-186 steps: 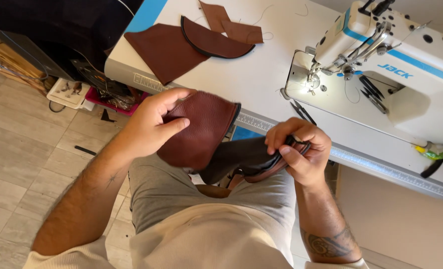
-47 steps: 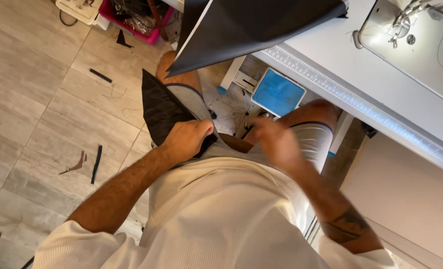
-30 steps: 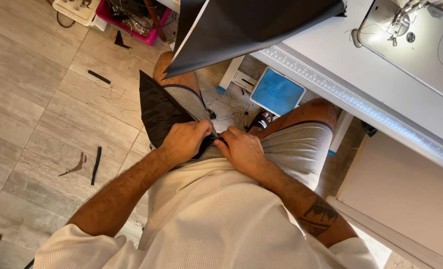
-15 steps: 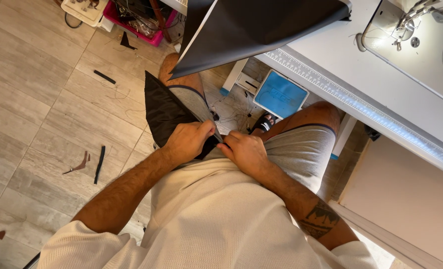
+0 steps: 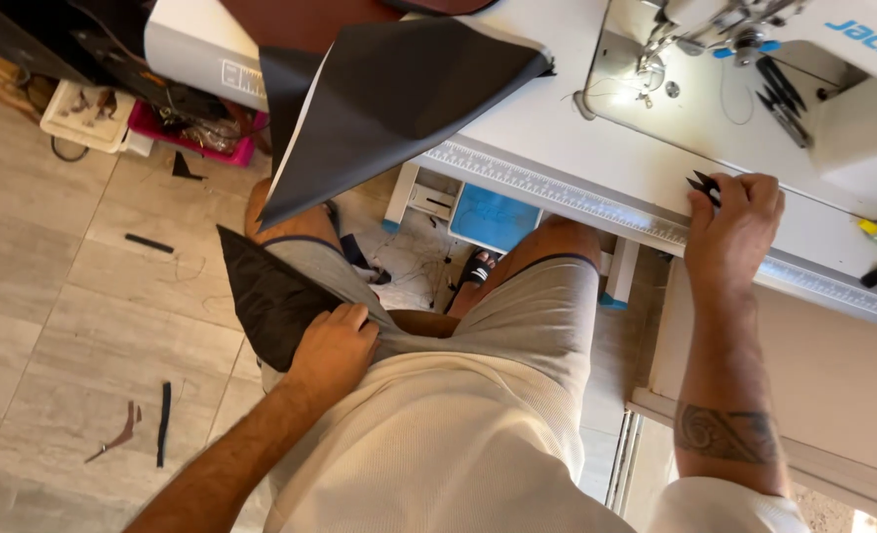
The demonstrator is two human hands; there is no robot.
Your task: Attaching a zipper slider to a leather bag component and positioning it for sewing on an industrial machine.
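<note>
- Your left hand (image 5: pixel 332 347) rests on your lap, fingers curled down onto a dark leather piece (image 5: pixel 270 301) that lies over your left thigh — pinning it there, its point sticking out to the left.
- Your right hand (image 5: pixel 732 225) is up at the near edge of the worktop (image 5: pixel 557 128), fingers closed on small black snips (image 5: pixel 703 184) just in front of the sewing machine (image 5: pixel 754 69).
- A larger dark sheet (image 5: pixel 399 99) hangs off the worktop's left edge, over your left knee — well apart from either hand.
- A ruler strip (image 5: pixel 557 186) runs along the worktop's near edge, passing under your right hand.
- On the floor to the left lie a few leather scraps (image 5: pixel 142 426).
</note>
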